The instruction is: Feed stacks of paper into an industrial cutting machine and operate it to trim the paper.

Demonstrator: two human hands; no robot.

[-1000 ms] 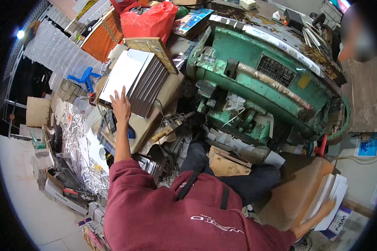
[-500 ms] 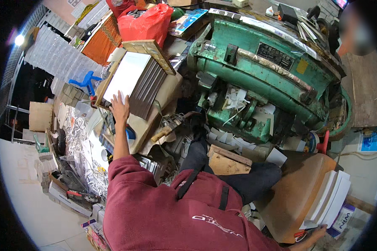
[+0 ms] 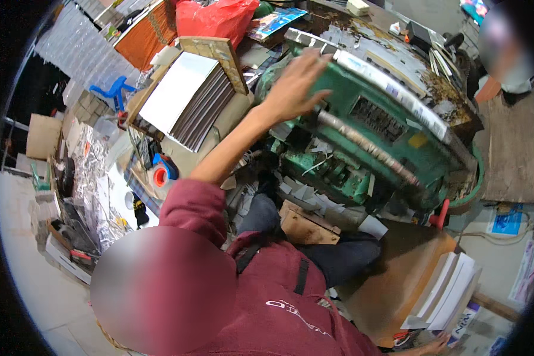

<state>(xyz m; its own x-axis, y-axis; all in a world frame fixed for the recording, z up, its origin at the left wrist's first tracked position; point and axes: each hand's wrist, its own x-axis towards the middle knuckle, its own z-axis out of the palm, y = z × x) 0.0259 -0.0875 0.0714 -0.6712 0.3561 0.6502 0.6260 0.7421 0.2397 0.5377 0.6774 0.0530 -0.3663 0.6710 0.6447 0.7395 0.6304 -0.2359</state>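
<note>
My left hand [image 3: 295, 86] is open, its fingers spread at the upper left edge of a green metal machine [image 3: 391, 139]. I cannot tell whether it touches the machine. Left of that arm, a thick stack of white sheets with dark edges [image 3: 187, 98] leans in a wooden holder [image 3: 216, 56]. At the lower right, my right hand [image 3: 436, 344] is by the lower end of white paper stacks [image 3: 448, 291] on a brown padded seat [image 3: 391, 279]. Its fingers are small and partly hidden, so its grip is unclear.
A blue tape dispenser [image 3: 165, 172] sits beside the left forearm. A red plastic bag [image 3: 216, 21] stands at the back. Paper scraps and a wooden block [image 3: 308, 224] lie below the machine. Another person [image 3: 507, 53], blurred, is at the upper right.
My left hand has left the sheet stack in the wooden holder and moved right to the green machine's edge. My right hand remains beside the paper stacks.
</note>
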